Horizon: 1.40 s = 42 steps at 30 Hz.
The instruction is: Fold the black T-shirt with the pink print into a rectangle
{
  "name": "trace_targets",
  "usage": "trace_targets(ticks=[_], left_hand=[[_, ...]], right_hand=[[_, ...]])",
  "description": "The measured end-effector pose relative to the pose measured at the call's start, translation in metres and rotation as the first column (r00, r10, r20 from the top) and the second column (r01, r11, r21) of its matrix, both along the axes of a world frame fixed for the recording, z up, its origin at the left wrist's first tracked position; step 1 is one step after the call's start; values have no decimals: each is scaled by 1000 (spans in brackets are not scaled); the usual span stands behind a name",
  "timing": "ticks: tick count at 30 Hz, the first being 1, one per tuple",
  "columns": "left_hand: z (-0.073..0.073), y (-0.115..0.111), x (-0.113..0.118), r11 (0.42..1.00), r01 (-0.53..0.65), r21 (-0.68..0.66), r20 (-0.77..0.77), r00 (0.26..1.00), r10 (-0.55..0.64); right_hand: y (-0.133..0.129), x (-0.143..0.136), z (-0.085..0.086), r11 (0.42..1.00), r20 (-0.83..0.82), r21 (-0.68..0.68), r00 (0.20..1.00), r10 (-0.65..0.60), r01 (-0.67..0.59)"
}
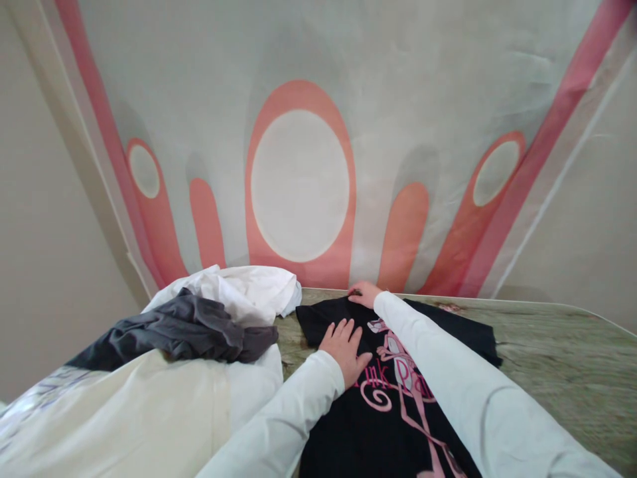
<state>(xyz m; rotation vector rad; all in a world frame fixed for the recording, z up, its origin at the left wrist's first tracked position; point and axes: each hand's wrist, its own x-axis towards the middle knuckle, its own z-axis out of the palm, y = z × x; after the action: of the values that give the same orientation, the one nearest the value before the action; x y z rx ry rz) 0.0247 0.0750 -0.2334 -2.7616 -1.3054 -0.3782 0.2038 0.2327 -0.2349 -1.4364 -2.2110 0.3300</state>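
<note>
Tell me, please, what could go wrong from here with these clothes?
The left hand lies on the front of the black T-shirt; if it slides, the fabric might wrinkle. The dark gray garment is loosely bunched on top of other clothes, close to the left sleeve, so a bump might pull it onto the table.

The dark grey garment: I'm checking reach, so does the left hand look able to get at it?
Probably yes: the left hand lies spread on the black shirt, with nothing standing between it and the dark grey garment.
</note>
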Motion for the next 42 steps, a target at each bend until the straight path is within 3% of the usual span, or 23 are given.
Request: trace_targets(ticks=[8,11,15,19,22,26,29,31,34,42], left_hand=[[5,1,3,996,71,59,-45,997,-69],[5,-1,4,997,70,14,-55,996,-69],[4,-6,4,996,-17,-88,-41,999,14],[5,-6,2,989,-35,-143,-36,999,30],[9,6,-2,991,-30,-127,-5,1000,29],[14,41,-21,964,-254,-79,73,963,260],[13,68,-42,910,-398,-111,134,902,411],[11,81,-54,890,-439,-125,148,878,454],[9,87,-65,866,-483,-129,145,855,499],[14,82,-68,824,-539,-174,222,794,567]], right_hand=[[-1,3,-2,995,-66,27,993,-98,100],[-2,0,-2,986,-55,43,986,-159,161],[-13,-10,-2,974,12,76,977,-214,212],[-28,-18,6,968,98,123,967,-233,221],[-41,-19,17,964,142,151,961,-238,217],[-84,-27,28,982,237,126,956,-170,144],[-138,-41,27,998,226,55,974,12,-25],[-174,-52,23,989,204,17,969,142,-148],[-213,-62,18,974,167,-73,961,222,-212],[-232,-63,20,963,151,-92,952,266,-254]])
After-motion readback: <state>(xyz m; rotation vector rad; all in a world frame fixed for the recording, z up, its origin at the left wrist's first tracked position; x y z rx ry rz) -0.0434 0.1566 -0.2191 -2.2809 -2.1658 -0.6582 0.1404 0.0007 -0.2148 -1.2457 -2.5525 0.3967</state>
